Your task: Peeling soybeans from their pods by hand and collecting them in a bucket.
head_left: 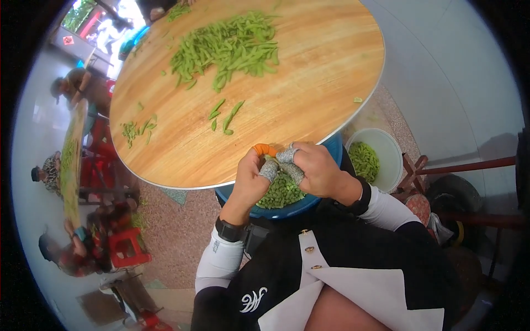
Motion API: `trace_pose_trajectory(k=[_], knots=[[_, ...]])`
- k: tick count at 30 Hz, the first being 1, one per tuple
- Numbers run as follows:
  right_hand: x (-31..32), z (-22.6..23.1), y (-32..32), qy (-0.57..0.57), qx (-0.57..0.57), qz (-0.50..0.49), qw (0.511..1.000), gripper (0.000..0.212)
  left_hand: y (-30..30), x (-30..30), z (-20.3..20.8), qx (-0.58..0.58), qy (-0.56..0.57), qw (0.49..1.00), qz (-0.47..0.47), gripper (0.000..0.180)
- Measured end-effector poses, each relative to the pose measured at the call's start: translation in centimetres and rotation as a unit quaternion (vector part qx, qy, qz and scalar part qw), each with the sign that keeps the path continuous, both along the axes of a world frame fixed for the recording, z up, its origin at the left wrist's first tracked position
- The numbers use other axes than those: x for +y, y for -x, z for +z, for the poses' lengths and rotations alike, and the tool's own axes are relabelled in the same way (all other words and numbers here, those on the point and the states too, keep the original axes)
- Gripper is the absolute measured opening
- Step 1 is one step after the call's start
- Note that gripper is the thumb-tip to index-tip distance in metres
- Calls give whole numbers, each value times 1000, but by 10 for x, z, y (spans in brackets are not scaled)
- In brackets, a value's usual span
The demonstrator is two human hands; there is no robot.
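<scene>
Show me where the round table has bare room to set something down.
Widest: the table's right side, between the big pod heap and the right rim, with a scrap near the edge. Smaller: between the loose pods and the near rim. Crowded: that heap, the left-edge pod cluster and the blue basin under left hand and right hand.

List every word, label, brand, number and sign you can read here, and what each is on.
White script emblem on the black top: stylised lettering, not copied here.
Small grey mark on the left white sleeve: too small to read.
Red square sign in the background: too small and blurred to read.
</scene>
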State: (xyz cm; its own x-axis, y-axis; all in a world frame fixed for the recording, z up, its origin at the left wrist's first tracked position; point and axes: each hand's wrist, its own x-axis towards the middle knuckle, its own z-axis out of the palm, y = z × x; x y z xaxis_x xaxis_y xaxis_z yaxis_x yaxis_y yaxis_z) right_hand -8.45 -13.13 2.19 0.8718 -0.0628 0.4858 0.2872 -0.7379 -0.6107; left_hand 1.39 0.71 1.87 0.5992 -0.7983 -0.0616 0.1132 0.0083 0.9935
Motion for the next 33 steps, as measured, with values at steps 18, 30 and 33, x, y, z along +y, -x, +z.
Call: trace_pose_trajectory(k=[18,30,33], knots=[[-2,-14,-6,-548,182,37,816,8,-1,2,3,160,-3,987,13,20],[-9,-15,-5,-623,163,7,765,10,4,6,-4,141,47,987,54,20],[-24,-9,8,-568,151,-29,808,12,9,21,-5,-105,2,994,29,16]])
